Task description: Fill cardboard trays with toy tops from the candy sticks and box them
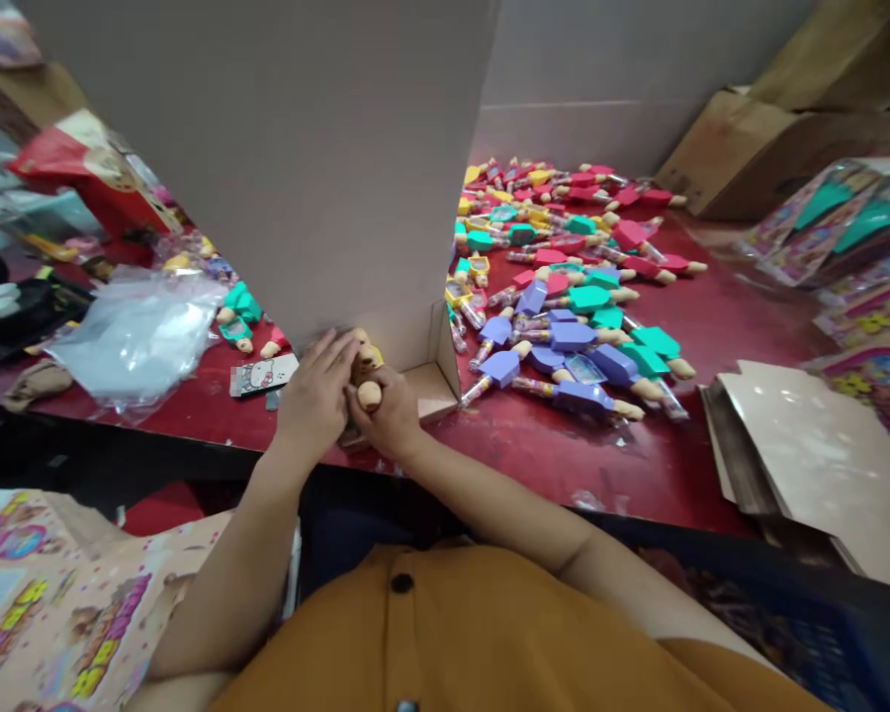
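Note:
My left hand (317,396) and my right hand (390,415) meet at the front edge of the red table (534,445), right in front of a tall grey cardboard box (297,158). Both hands are closed round a bunch of popsicle-shaped toys (366,368); only their tan stick ends show between the fingers. The toys' bodies are hidden by my hands. A large heap of the same toys (564,287) in purple, green, red and yellow lies on the table to the right of the box.
A clear plastic bag (137,336) and a small cartoon-cat card (263,376) lie to the left. Flat cardboard sheets (801,445) sit at the right, brown cartons (756,148) behind. Printed packaging (51,603) is stacked at lower left.

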### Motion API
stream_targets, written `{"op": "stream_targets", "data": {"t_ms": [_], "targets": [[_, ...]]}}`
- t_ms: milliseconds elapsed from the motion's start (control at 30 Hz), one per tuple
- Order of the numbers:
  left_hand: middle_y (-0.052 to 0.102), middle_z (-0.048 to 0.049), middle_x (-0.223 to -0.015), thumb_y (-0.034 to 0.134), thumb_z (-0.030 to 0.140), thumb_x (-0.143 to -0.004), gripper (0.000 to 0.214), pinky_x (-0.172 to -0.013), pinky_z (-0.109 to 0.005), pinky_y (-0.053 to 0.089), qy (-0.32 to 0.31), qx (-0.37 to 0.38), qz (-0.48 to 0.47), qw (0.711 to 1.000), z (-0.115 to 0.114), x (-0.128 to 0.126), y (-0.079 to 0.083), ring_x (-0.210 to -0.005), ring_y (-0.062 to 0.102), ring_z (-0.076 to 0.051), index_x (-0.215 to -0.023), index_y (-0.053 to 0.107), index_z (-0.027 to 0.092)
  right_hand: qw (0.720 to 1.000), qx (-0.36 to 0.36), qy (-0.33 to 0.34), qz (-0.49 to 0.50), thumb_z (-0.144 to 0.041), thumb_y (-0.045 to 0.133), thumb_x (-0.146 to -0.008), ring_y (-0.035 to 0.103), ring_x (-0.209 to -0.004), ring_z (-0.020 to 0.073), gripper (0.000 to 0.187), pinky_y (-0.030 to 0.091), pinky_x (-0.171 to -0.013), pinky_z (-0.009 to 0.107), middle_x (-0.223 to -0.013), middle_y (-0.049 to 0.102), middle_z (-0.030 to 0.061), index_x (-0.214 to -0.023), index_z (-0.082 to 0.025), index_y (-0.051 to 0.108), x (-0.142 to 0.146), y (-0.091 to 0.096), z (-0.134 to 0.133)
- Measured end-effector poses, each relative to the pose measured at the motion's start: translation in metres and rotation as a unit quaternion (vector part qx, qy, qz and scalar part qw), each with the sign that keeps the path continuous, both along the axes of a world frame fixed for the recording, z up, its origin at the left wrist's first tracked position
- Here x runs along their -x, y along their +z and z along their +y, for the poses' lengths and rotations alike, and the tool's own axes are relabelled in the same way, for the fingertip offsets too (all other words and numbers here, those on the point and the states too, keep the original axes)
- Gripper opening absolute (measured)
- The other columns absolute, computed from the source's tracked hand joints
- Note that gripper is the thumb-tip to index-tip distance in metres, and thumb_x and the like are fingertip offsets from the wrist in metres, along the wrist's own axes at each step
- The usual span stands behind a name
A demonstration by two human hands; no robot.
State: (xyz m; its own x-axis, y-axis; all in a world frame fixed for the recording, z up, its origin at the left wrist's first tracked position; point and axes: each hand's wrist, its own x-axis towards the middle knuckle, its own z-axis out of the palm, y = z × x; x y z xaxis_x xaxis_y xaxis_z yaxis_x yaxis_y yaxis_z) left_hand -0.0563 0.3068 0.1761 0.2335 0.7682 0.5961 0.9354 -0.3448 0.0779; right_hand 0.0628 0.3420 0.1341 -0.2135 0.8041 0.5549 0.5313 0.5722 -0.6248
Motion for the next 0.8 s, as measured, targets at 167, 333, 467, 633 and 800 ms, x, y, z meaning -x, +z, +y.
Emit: {"op": "stream_targets", "data": {"t_ms": [167, 333, 467, 633, 800], "targets": [[0.053, -0.0120, -0.133, 0.031, 0.011, -0.084, 0.047, -0.109, -0.042, 0.036, 0.019, 0.051, -0.005, 0.999, 0.001, 0.001, 0.003, -0.129, 0.042, -0.024, -0.126, 0.051, 0.007, 0.999, 0.032, -0.009, 0.031, -0.038, 0.052, -0.085, 0.059, -0.081, 0.0257, 0.029, 0.050, -0.072, 0.040, -0.088, 0.059, 0.0172, -0.098, -0.014, 0.045, 0.002, 0.003, 0.007], [0.050, -0.0126, -0.135, 0.033, 0.008, -0.082, 0.048, -0.109, -0.041, 0.036, 0.036, 0.093, -0.007, 0.995, 0.000, 0.000, 0.005, -0.130, 0.042, -0.022, -0.127, 0.050, 0.007, 0.996, -0.004, 0.066, 0.066, -0.045, 0.054, -0.079, 0.057, -0.075, 0.0213, 0.033, 0.049, -0.067, 0.035, -0.082, 0.056, 0.0100, -0.091, -0.018, 0.041, -0.002, 0.002, 0.010], [0.050, -0.0119, -0.135, 0.031, 0.009, -0.085, 0.046, -0.110, -0.040, 0.035, 0.049, 0.091, -0.006, 0.995, 0.000, -0.004, 0.003, -0.131, 0.040, -0.020, -0.127, 0.051, 0.008, 0.993, -0.017, 0.069, 0.090, -0.047, 0.042, -0.084, 0.055, -0.072, 0.0200, 0.032, 0.049, -0.063, 0.034, -0.083, 0.052, 0.0089, -0.094, -0.018, 0.035, -0.010, -0.007, 0.019], [0.048, -0.0117, -0.137, 0.030, 0.010, -0.086, 0.047, -0.111, -0.042, 0.033, 0.049, 0.103, -0.023, 0.993, 0.002, -0.003, 0.000, -0.133, 0.037, -0.021, -0.129, 0.049, 0.009, 0.996, -0.028, 0.066, 0.057, -0.044, 0.043, -0.083, 0.052, -0.075, 0.0225, 0.027, 0.048, -0.070, 0.041, -0.082, 0.051, 0.0096, -0.089, -0.019, 0.037, 0.000, -0.029, 0.015], [0.051, -0.0138, -0.134, 0.031, 0.016, -0.091, 0.041, -0.108, -0.043, 0.037, 0.038, 0.037, -0.042, 0.998, -0.004, -0.002, 0.001, -0.131, 0.040, -0.023, -0.126, 0.051, 0.009, 0.997, -0.057, 0.026, 0.035, -0.046, 0.048, -0.081, 0.049, -0.094, 0.0287, 0.034, 0.042, -0.088, 0.052, -0.095, 0.052, 0.0150, -0.097, -0.016, 0.044, -0.003, -0.031, 0.014]]}}
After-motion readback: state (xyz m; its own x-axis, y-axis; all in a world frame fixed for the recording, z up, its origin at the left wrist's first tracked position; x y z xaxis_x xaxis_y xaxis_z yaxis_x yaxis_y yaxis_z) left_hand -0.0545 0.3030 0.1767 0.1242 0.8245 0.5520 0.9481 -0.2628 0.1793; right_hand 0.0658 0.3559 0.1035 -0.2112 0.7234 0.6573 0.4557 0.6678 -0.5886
